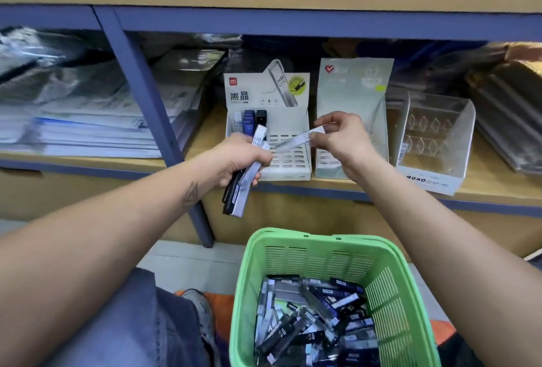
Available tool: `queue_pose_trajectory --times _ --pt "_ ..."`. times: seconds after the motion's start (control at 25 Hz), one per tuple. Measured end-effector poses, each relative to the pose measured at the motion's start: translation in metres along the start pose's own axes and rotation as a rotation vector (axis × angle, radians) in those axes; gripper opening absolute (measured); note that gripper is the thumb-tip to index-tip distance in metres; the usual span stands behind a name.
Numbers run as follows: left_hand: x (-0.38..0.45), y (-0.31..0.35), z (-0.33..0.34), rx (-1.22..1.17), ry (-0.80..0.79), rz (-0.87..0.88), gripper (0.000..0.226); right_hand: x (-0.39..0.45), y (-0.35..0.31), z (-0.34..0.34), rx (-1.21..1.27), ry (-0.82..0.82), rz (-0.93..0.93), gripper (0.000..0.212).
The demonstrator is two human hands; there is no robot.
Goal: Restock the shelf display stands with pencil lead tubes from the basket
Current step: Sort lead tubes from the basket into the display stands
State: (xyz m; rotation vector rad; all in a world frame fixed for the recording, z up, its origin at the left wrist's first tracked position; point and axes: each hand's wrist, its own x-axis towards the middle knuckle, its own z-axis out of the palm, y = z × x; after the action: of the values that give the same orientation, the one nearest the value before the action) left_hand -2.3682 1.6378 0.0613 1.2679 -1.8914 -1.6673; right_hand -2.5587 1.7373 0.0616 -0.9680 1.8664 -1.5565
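Green basket (390, 287) of lead tubes (311, 319) nearest, left hand (243, 161) gripping tube bundle (245, 178), right hand (343, 137) pinching single tube (299, 139) above white stand (293, 143), few tubes slotted at rear left.

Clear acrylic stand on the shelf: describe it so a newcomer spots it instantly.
On the wooden shelf above the green basket, three display stands sit side by side. It is the rightmost one, the clear acrylic stand: see-through, MONO-labelled, holding no tubes, unlike the two printed cardboard stands.
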Motion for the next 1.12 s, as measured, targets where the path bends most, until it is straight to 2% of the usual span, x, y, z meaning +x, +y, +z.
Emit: queue_pose_trajectory --times 0.08,0.2,0.4,0.56,0.72,0.92,1.04,1.12 --pt "0.005 0.004 -0.011 -0.051 0.091 -0.016 0.018 0.005 -0.001 0.011 -0.081 -0.003 -0.061 0.021" --pt "0.012 0.011 -0.029 -0.103 0.157 -0.011 0.022 0.013 -0.004 0.026 0.009 -0.061 -0.094 0.015" --pt "0.026 0.013 -0.061 -0.068 0.266 -0.032 0.024 0.025 -0.015 0.051 -0.048 -0.104 -0.133 0.011" --pt "0.037 0.003 -0.076 0.023 0.365 -0.048 0.029 0.033 -0.036 0.077 -0.149 -0.149 -0.253 0.006" --pt "0.045 -0.002 -0.079 0.100 0.342 -0.022 0.032 0.040 -0.050 0.098 -0.245 -0.124 -0.330 0.016" --pt "0.053 -0.004 -0.078 0.164 0.321 0.003 0.035 0.052 -0.056 0.122 -0.578 -0.012 -0.525 0.007" --pt "0.055 -0.007 -0.077 0.180 0.312 -0.007 0.035 0.061 -0.053 0.136 -0.748 -0.004 -0.524 0.013" --pt "0.056 -0.008 -0.076 0.172 0.303 -0.016 0.035 0.065 -0.047 0.141 -0.777 -0.009 -0.507 0.016"
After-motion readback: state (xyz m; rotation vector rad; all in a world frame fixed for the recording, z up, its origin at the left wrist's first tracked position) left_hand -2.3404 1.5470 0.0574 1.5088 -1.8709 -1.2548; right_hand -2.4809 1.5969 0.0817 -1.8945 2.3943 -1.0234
